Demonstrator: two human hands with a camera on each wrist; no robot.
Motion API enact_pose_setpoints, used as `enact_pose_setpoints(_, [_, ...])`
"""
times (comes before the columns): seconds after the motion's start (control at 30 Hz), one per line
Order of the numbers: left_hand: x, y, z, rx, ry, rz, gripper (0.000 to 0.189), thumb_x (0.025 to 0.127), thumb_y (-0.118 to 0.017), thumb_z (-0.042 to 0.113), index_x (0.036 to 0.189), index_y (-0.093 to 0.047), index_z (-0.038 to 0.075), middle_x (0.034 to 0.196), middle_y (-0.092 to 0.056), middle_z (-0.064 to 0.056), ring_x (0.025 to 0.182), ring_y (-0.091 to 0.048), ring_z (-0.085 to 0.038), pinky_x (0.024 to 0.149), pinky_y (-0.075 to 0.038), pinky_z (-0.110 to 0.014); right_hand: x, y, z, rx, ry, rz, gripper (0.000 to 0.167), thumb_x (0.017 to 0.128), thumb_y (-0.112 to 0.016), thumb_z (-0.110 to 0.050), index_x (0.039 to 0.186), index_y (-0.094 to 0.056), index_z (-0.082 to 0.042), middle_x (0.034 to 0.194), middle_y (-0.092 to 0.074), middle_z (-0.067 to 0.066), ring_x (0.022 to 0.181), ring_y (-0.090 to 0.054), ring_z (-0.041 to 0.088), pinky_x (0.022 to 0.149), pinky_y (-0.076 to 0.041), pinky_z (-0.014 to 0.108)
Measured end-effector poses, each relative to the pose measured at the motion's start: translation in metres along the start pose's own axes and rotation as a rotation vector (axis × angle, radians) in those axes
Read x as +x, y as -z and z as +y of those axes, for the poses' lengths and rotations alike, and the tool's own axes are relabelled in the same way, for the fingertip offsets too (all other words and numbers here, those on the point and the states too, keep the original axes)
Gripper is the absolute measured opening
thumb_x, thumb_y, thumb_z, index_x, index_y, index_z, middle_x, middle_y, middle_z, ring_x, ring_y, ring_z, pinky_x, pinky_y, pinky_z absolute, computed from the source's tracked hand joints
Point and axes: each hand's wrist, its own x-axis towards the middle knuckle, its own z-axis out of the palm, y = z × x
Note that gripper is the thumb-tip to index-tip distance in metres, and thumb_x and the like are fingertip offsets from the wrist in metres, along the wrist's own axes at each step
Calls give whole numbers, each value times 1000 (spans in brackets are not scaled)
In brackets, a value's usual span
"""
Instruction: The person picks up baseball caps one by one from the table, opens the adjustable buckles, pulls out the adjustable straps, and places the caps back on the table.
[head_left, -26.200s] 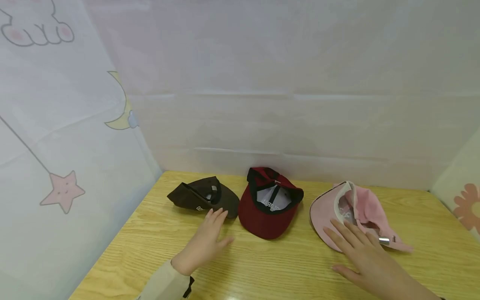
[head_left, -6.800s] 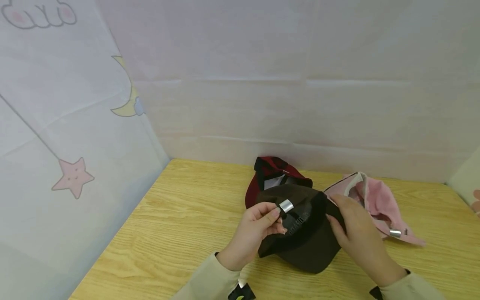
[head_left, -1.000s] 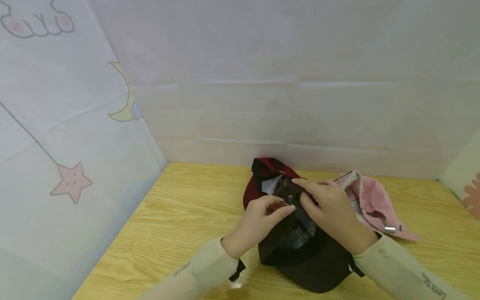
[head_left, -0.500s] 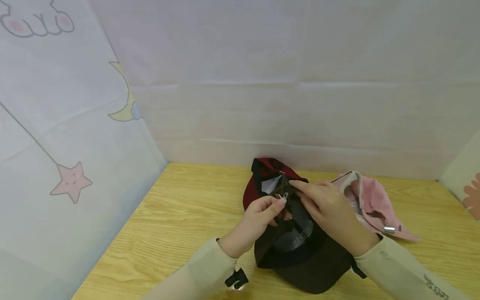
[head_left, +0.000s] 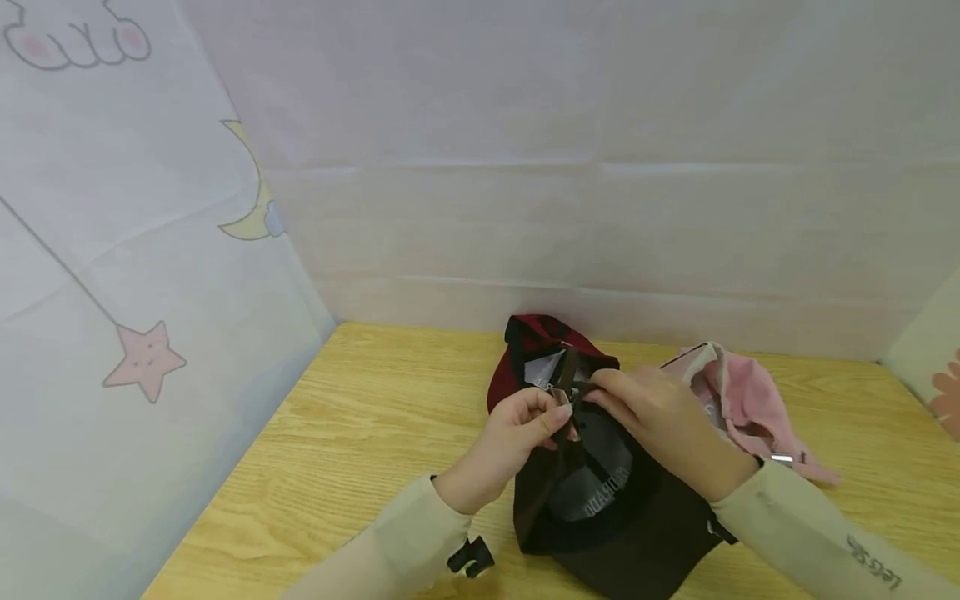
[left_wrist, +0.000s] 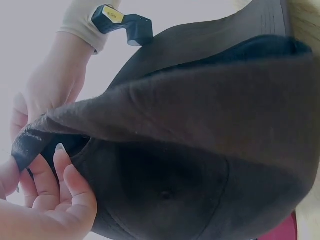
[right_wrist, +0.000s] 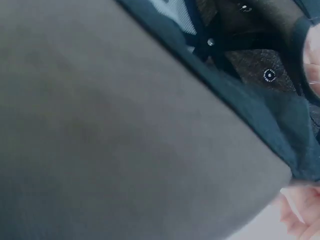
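A dark brown cap is held inside up at mid-table, brim toward the near edge, lettering showing inside. My left hand pinches the metal buckle on its back strap between thumb and fingers. Close beside it, my right hand pinches the strap with thumb and forefinger. A short strap piece points up past the buckle. In the left wrist view, both hands meet at the cap's back opening. The right wrist view is mostly filled by the brown cap; its strap join is largely hidden there.
A dark red cap lies just behind the brown one, partly covered by it. To the right lies a pink cap with a metal buckle. The wooden table meets a pale backdrop at the back.
The brown cap once lay at the left and is now in both hands at mid-table. Over the last second the right fingers closed on the strap, and the brim shifted nearer.
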Motion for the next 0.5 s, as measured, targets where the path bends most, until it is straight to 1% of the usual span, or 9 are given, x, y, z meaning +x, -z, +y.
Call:
enact_pose_setpoints(0.1, [1, 0, 0, -9, -5, 11, 15, 100, -53, 7, 85, -52, 2, 82, -61, 7, 80, -58, -6, 73, -47, -23, 2, 2, 2, 1, 13, -41, 39, 106, -38, -34, 91, -60, -5, 63, -48, -7, 52, -44, 7, 48, -37, 22])
enact_pose_setpoints(0.23, [2, 1, 1, -6, -6, 25, 15, 100, -53, 7, 87, -53, 0, 80, -61, 6, 78, -58, -7, 72, -47, -23, 4, 4, 3, -20, 17, -80, 40, 106, -35, -34, 90, -57, -6, 60, -39, -8, 50, -40, 6, 47, -33, 21])
enact_pose_setpoints(0.37, [4, 1, 2, 0, -1, 34, 15, 99, -54, 7, 86, -52, -1, 78, -61, 5, 77, -57, -7, 71, -47, -23, 6, 4, 5, -57, 53, -88, 41, 107, -33, -34, 87, -54, -6, 59, -33, -8, 48, -34, 6, 46, -29, 20])
enact_pose_setpoints(0.5, [5, 1, 3, 16, -1, 39, 17, 100, -54, 8, 87, -52, -3, 77, -61, 6, 76, -59, -7, 71, -47, -23, 9, 6, 7, -107, 101, -102, 42, 107, -30, -34, 85, -52, -6, 59, -31, -6, 46, -32, 8, 46, -26, 20])
